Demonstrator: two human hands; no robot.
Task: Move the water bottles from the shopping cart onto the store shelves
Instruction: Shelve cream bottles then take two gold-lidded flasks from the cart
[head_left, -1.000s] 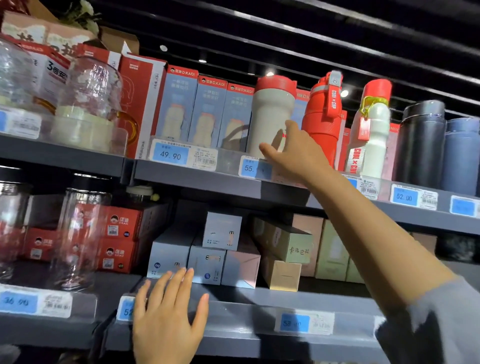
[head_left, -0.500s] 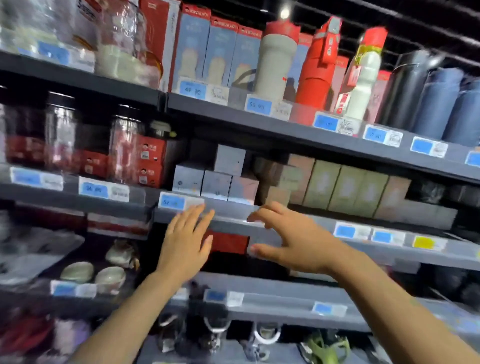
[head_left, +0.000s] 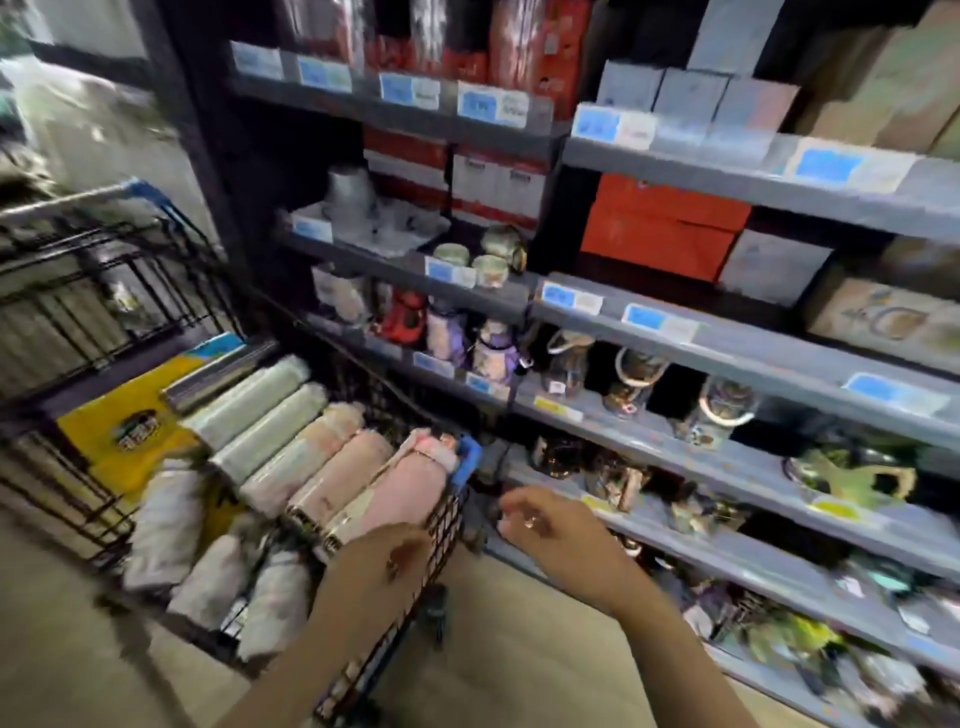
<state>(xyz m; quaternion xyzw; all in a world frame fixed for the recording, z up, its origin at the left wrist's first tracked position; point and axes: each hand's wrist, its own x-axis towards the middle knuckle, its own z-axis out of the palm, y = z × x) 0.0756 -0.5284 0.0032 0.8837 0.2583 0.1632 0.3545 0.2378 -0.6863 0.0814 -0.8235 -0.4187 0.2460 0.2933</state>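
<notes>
Your left hand (head_left: 387, 564) is low in the middle of the frame, at the near end of the pink bottle (head_left: 400, 491); you cannot tell if it grips. Your right hand (head_left: 545, 527) hangs open beside it. More water bottles (head_left: 270, 431) lie in the shopping cart (head_left: 447, 525), left. Store shelves (head_left: 727, 358) fill the right.

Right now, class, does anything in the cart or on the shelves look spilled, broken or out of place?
Nothing stands out. The bottles lie side by side in the cart, and the shelves look stocked, though the picture is blurred.

Water bottles (head_left: 291, 457) lie side by side in the shopping cart (head_left: 447, 525).
</notes>
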